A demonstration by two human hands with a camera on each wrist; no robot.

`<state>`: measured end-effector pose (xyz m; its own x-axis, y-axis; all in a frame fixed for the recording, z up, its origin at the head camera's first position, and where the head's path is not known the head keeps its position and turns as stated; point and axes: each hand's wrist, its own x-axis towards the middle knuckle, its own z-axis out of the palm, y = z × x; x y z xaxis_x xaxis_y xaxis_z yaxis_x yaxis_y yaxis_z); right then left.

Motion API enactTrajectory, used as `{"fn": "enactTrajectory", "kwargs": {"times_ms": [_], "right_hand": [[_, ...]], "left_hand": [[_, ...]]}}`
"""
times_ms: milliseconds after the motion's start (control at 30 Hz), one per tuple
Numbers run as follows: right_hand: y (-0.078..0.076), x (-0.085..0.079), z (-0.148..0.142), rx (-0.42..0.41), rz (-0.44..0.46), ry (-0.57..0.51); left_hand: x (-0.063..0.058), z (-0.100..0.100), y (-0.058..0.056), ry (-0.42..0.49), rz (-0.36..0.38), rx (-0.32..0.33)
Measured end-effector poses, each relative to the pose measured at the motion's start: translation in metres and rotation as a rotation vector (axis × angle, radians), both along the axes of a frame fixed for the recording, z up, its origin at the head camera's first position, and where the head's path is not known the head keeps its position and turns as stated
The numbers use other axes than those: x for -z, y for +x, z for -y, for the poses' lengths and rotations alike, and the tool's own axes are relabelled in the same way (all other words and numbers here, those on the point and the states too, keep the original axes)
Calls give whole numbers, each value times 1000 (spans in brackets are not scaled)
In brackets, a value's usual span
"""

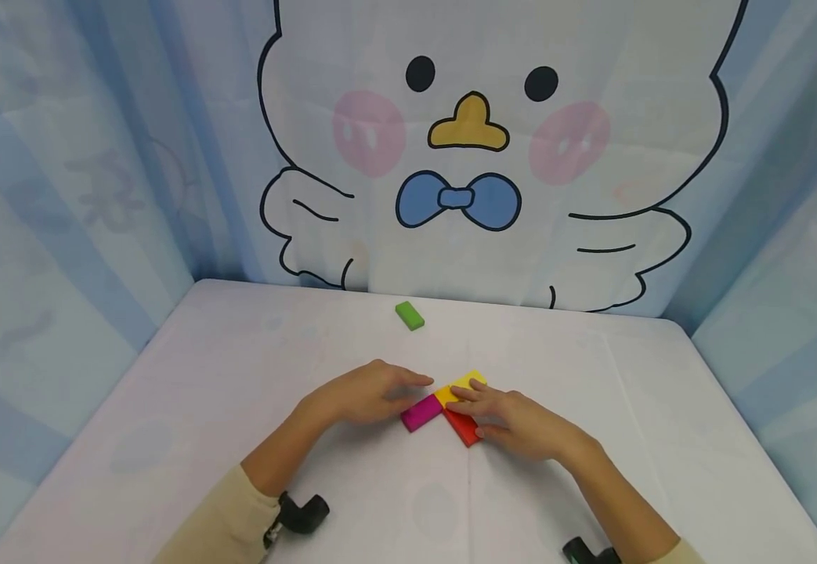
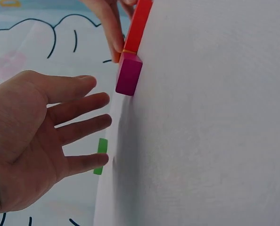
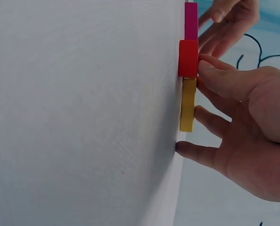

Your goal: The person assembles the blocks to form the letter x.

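Observation:
Three blocks, magenta (image 1: pixel 421 413), yellow (image 1: pixel 475 379) and red (image 1: pixel 461 428), lie together on the white table, their ends meeting near one point. My left hand (image 1: pixel 366 393) hovers beside the magenta block; in the left wrist view its fingers (image 2: pixel 83 129) are spread and apart from the block. My right hand (image 1: pixel 524 423) reaches over the yellow and red blocks, covering part of both. In the right wrist view, its thumb is at the top edge of the red block (image 3: pixel 188 59) and a finger touches the yellow block (image 3: pixel 187 106).
A green block (image 1: pixel 410 316) lies alone near the table's back edge. Behind the table (image 1: pixel 239 337) hangs a pale blue curtain (image 1: pixel 91 196) with a cartoon bird on it, and curtains line both sides.

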<state>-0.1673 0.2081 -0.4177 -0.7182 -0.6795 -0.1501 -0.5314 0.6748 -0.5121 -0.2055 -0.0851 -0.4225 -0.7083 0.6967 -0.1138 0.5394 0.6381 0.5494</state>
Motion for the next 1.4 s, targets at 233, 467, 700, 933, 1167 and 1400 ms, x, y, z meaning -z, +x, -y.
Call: {"fn": "enactTrajectory", "kwargs": {"times_ms": [233, 467, 700, 933, 1167, 1400], "right_hand": [[1, 1, 1, 26, 8, 22], [1, -1, 1, 36, 23, 5], [1, -2, 2, 43, 32, -7], [1, -3, 2, 66, 55, -14], [3, -1, 2, 84, 73, -27], [2, -3, 2, 73, 58, -13]], "left_hand": [[-3, 6, -11, 3, -2, -60], [-3, 11, -30, 17, -8, -121], [-2, 13, -48, 29, -24, -217], [1, 12, -73, 39, -65, -294], [0, 9, -97, 59, -88, -335], [-5, 3, -118, 21, -75, -324]]}}
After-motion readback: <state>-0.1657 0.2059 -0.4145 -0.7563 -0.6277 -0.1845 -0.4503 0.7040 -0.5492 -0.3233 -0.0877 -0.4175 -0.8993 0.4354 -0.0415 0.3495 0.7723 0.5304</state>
